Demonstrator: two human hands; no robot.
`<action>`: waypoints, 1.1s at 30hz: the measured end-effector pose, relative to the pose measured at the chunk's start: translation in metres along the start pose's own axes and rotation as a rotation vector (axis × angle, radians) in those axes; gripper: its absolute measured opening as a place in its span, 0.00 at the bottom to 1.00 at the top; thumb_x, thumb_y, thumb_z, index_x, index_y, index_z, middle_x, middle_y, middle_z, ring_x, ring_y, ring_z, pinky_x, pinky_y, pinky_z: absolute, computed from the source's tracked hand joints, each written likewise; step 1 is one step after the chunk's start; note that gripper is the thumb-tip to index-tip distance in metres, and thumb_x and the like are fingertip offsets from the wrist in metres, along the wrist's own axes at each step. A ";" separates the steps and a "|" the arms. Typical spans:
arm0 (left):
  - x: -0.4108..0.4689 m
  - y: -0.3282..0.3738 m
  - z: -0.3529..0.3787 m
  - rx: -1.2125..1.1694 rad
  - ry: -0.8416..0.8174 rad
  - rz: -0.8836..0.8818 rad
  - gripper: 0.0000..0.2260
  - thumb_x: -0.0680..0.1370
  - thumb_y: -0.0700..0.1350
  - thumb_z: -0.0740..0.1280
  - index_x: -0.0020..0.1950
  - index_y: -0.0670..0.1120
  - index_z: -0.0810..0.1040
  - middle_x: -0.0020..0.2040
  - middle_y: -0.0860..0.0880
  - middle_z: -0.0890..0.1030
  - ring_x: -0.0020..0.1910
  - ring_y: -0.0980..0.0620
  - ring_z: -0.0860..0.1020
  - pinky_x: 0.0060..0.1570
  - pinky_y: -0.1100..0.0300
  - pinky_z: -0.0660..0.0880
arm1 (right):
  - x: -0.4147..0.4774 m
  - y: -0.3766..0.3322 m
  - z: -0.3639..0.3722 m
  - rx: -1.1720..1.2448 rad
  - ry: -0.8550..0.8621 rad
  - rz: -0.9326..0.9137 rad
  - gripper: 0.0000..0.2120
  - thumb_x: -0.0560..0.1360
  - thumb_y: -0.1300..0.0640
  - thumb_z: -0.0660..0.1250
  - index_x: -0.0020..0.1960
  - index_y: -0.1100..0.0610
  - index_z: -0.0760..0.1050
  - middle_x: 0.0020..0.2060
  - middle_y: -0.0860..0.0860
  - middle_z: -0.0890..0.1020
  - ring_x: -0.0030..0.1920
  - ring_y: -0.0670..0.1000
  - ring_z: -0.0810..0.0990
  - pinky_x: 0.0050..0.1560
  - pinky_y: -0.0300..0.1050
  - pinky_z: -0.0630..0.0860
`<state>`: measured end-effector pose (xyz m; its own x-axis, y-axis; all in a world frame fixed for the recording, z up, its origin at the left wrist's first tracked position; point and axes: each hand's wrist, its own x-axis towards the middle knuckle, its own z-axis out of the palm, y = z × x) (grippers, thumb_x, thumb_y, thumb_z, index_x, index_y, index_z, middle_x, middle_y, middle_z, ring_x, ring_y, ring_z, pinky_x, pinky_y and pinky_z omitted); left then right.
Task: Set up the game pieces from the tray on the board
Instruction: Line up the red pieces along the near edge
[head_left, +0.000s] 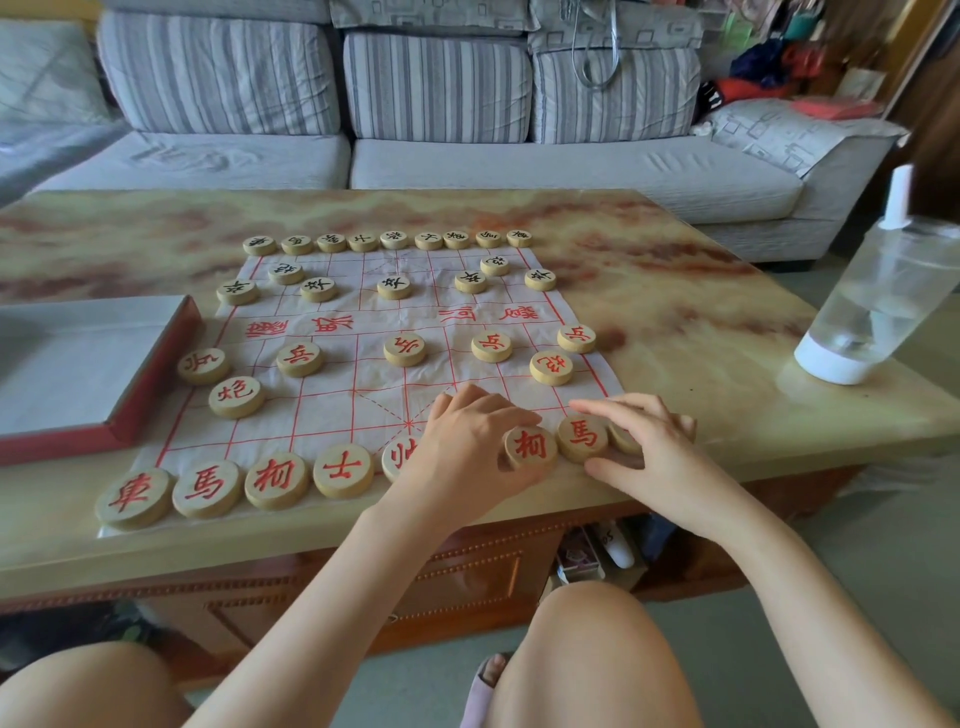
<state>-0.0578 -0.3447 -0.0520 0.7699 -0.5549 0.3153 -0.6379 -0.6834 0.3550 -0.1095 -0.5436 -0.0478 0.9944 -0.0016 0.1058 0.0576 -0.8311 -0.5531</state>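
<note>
A white paper board (337, 405) with red grid lines lies on the table. Black-lettered wooden discs (393, 287) fill the far rows. Red-lettered discs (404, 349) stand on the near half, with a row along the front edge (208, 487). My left hand (467, 441) rests on the front row, thumb and fingers around a red elephant disc (531, 447). My right hand (639, 441) lies over the row's right end, fingers touching a red horse disc (583, 437) and covering another disc (623, 439). The tray (135, 400), grey inside with a red rim, sits at the left.
A clear water bottle (878, 306) with a white base stands at the table's right edge. A striped grey sofa (436, 104) is behind the table. My knees are below the table's front edge, above a shelf with small items (597, 556).
</note>
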 end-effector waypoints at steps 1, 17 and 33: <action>0.000 0.000 0.000 0.002 0.007 -0.001 0.22 0.70 0.60 0.66 0.63 0.54 0.74 0.57 0.56 0.78 0.58 0.54 0.67 0.51 0.63 0.55 | -0.001 -0.002 -0.001 0.011 0.005 -0.005 0.23 0.73 0.50 0.67 0.65 0.36 0.65 0.57 0.39 0.64 0.56 0.44 0.58 0.59 0.39 0.55; 0.001 -0.002 0.008 0.009 0.072 -0.059 0.22 0.68 0.62 0.67 0.57 0.53 0.77 0.53 0.55 0.79 0.56 0.53 0.69 0.54 0.62 0.57 | 0.006 0.003 0.003 -0.139 0.064 -0.116 0.21 0.71 0.46 0.68 0.64 0.42 0.70 0.56 0.35 0.72 0.62 0.42 0.60 0.50 0.42 0.52; -0.002 0.001 0.003 0.038 0.031 -0.050 0.29 0.66 0.68 0.63 0.61 0.52 0.75 0.58 0.55 0.77 0.61 0.52 0.68 0.57 0.60 0.59 | 0.002 0.008 0.000 -0.085 0.109 -0.139 0.24 0.70 0.45 0.69 0.65 0.41 0.68 0.57 0.31 0.69 0.62 0.39 0.60 0.54 0.40 0.53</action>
<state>-0.0597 -0.3459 -0.0550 0.7992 -0.5056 0.3251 -0.5974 -0.7276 0.3371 -0.1073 -0.5508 -0.0519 0.9615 0.0602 0.2683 0.1817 -0.8714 -0.4557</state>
